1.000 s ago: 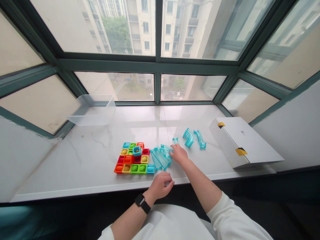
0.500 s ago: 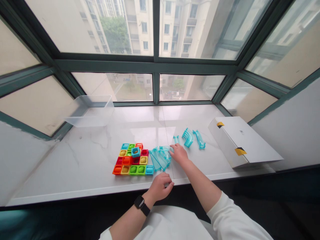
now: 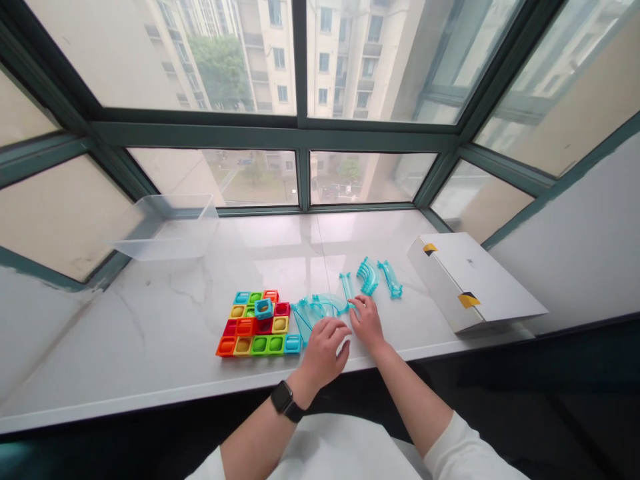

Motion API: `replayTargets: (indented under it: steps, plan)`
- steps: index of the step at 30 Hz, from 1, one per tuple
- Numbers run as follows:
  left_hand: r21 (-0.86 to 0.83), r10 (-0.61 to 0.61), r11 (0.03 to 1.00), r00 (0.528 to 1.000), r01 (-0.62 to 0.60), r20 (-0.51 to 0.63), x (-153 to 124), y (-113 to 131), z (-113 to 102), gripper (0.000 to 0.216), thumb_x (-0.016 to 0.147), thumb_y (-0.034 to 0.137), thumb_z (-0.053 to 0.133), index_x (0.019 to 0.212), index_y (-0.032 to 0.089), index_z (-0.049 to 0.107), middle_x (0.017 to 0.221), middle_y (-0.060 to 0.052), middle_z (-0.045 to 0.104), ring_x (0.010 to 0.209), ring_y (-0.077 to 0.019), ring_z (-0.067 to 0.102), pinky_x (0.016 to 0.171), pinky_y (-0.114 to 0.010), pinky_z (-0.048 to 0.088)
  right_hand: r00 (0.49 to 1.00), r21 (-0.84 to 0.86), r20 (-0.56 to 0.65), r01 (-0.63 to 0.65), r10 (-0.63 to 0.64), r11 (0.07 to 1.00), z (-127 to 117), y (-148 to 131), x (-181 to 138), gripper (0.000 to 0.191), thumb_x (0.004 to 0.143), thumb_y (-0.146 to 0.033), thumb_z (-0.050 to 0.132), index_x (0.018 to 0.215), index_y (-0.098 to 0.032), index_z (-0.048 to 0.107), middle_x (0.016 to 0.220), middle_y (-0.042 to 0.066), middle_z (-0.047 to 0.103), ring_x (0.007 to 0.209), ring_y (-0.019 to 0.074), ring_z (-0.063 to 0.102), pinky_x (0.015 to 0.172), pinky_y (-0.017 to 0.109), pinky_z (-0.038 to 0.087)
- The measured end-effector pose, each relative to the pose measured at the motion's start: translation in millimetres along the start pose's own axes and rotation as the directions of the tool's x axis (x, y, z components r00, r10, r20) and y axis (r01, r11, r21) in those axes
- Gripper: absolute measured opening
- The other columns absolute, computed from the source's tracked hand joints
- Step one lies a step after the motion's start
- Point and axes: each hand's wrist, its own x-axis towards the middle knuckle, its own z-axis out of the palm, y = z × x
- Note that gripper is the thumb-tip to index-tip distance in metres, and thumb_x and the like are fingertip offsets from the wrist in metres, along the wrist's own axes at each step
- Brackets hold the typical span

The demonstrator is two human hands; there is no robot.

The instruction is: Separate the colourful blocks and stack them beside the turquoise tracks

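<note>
My left hand [image 3: 325,350], with a black watch on its wrist, hovers over the near side of a fan of translucent blue track pieces [image 3: 305,313]. Its fingers are loosely bent, the thumb stands apart, and nothing shows in it. At the fan's right edge, my right hand [image 3: 367,322] has its fingertips touching or very close to the blue pieces, fingers slightly parted. A straight blue track piece [image 3: 346,285] lies just beyond those fingertips. Left of the fan sits a flat grid of colourful square blocks [image 3: 253,327], with one blue block [image 3: 263,308] on top.
Further right lie a curved blue track piece [image 3: 369,275] and a longer wavy one [image 3: 391,279]. A white box [image 3: 480,280] with yellow-black tabs stands at the right. In the left back corner is a clear plastic bin [image 3: 165,248]. Windows enclose the marble sill [image 3: 150,360].
My left hand has moved up and forward over the fan pieces. My right hand has shifted slightly right and nearer. More of the straight track piece shows now. The view has shifted a little.
</note>
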Motion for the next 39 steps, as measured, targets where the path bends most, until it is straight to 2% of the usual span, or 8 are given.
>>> replayTargets:
  steps: [3,6,11,14,24,31,36,39]
  plan:
    - [0.229,-0.087,0.97,0.996,0.077,0.033,36,-15,7,0.042,0.088,0.018,0.068,0.13,0.022,0.064,0.149,-0.014,0.058,0.146,-0.038,0.045,0.124,-0.063,0.031,1.0,0.008,-0.001,-0.001,0.001,1.0,8,8,-9,0.034,0.099,-0.024,0.051,0.125,-0.02,0.073,0.128,0.014,0.06,0.122,0.0281,0.059,0.111,0.048,0.05]
    - [0.39,-0.169,0.915,0.977,0.107,0.13,64,-27,17,0.046,0.086,0.022,0.072,0.132,0.017,0.065,0.161,-0.019,0.047,0.153,-0.0434,0.035,0.126,-0.066,0.023,1.0,0.007,-0.003,0.009,-0.009,1.0,14,12,-11,0.034,0.098,-0.022,0.051,0.123,-0.02,0.074,0.129,0.015,0.06,0.121,0.0276,0.06,0.111,0.047,0.051]
    - [0.518,-0.312,0.847,0.901,0.12,0.301,82,-32,23,0.04,0.096,0.035,0.063,0.133,0.02,0.067,0.152,-0.016,0.058,0.143,-0.0406,0.047,0.12,-0.064,0.031,0.998,0.007,-0.045,0.038,-0.037,0.999,20,17,-12,0.036,0.094,-0.016,0.051,0.122,-0.018,0.074,0.132,0.016,0.061,0.12,0.0295,0.062,0.108,0.05,0.053]
    - [0.535,-0.344,0.836,0.879,0.126,0.331,77,-35,20,0.034,0.096,0.036,0.063,0.125,0.021,0.072,0.157,-0.014,0.054,0.143,-0.0384,0.047,0.114,-0.059,0.039,0.998,-0.013,-0.032,0.051,-0.052,0.999,23,20,-13,0.036,0.093,-0.016,0.051,0.121,-0.018,0.075,0.135,0.016,0.061,0.117,0.03,0.063,0.106,0.051,0.054]
    - [0.479,-0.217,0.875,0.94,0.069,0.261,36,-59,-2,0.021,0.096,0.029,0.063,0.111,0.02,0.075,0.149,-0.01,0.062,0.146,-0.0353,0.046,0.12,-0.056,0.038,0.998,-0.039,-0.019,0.06,-0.06,0.997,20,18,-13,0.039,0.092,-0.015,0.053,0.125,-0.019,0.074,0.136,0.016,0.062,0.123,0.0312,0.061,0.108,0.051,0.052]
    - [0.452,-0.164,0.892,0.949,0.026,0.268,29,-67,-18,0.016,0.097,0.026,0.06,0.102,0.02,0.074,0.145,-0.011,0.064,0.145,-0.0354,0.049,0.121,-0.058,0.04,0.996,-0.027,-0.054,0.071,-0.072,0.997,18,16,-15,0.036,0.094,-0.016,0.052,0.122,-0.02,0.074,0.136,0.015,0.062,0.121,0.0314,0.06,0.107,0.054,0.052]
    - [0.437,-0.118,0.899,0.97,0.015,0.211,25,-67,-25,0.029,0.096,0.015,0.055,0.122,0.022,0.069,0.15,-0.01,0.06,0.145,-0.0319,0.049,0.121,-0.053,0.041,0.99,-0.012,-0.108,0.094,-0.095,0.995,16,15,-16,0.036,0.096,-0.017,0.05,0.124,-0.019,0.072,0.129,0.016,0.062,0.122,0.0309,0.058,0.108,0.053,0.052]
    - [0.453,-0.145,0.888,0.983,0.079,0.112,17,-66,-32,0.039,0.093,0.02,0.063,0.132,0.022,0.063,0.148,-0.013,0.059,0.139,-0.0332,0.052,0.121,-0.054,0.039,0.986,-0.007,-0.129,0.102,-0.102,0.995,14,15,-16,0.036,0.096,-0.017,0.05,0.125,-0.019,0.071,0.126,0.015,0.062,0.12,0.0303,0.059,0.107,0.052,0.052]
